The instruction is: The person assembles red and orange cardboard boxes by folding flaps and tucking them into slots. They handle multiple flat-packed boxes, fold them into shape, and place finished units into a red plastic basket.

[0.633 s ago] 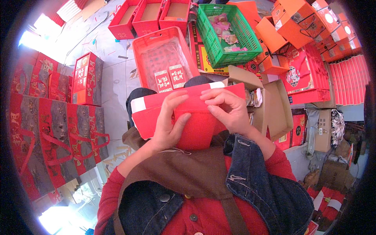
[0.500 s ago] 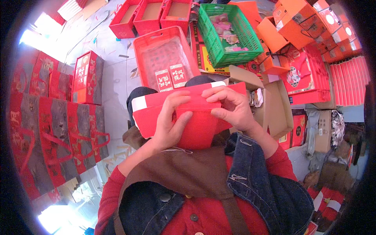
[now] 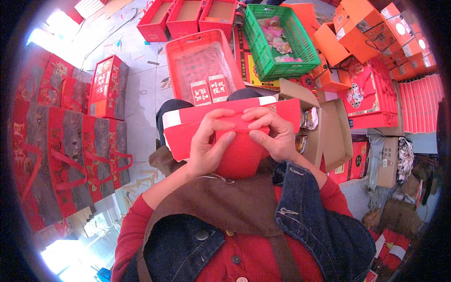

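Left hand [image 3: 211,141]: your grip is pinching the red folded card [image 3: 240,152].
Right hand [image 3: 272,134]: your grip is pinching it too.
Red crate [image 3: 232,61]: is standing before you.

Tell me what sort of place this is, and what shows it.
Probably a packing workshop or storeroom: stacked orange boxes at upper right, a green plastic crate holding small items, and a row of red-and-grey bags at left.

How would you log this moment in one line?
Left hand: pinching red card; right hand: pinching same card; beyond: red crate, green crate
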{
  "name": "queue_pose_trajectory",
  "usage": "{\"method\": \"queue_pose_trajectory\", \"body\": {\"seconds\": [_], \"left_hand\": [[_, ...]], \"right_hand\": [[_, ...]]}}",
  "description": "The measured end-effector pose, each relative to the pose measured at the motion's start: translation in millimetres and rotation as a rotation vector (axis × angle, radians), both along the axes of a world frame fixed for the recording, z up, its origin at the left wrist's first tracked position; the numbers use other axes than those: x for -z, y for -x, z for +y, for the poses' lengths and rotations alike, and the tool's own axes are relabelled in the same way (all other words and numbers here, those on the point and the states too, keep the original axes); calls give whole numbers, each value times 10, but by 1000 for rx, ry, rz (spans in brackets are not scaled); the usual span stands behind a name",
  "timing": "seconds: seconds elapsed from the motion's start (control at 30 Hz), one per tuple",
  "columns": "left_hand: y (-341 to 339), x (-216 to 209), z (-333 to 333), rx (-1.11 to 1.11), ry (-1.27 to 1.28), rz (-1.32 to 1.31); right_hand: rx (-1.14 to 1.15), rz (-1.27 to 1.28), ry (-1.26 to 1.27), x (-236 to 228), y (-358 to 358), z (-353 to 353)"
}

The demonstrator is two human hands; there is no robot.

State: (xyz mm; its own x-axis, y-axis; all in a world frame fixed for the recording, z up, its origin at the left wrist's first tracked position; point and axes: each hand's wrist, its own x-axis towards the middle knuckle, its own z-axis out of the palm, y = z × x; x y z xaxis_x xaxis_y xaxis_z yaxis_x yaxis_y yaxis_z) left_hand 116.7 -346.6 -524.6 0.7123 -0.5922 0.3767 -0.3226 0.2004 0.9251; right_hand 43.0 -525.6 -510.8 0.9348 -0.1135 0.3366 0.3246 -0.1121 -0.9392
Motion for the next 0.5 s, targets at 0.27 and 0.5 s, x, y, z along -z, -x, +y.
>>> {"method": "queue_pose_trajectory", "body": {"seconds": [0.27, 0.5], "left_hand": [[-408, -100, -32, -198, 38, 330], [-1086, -23, -20, 75, 273, 1155]], "right_hand": [[52, -156, 620, -258, -325, -302], [-224, -31, 530, -146, -1137, -442]]}}
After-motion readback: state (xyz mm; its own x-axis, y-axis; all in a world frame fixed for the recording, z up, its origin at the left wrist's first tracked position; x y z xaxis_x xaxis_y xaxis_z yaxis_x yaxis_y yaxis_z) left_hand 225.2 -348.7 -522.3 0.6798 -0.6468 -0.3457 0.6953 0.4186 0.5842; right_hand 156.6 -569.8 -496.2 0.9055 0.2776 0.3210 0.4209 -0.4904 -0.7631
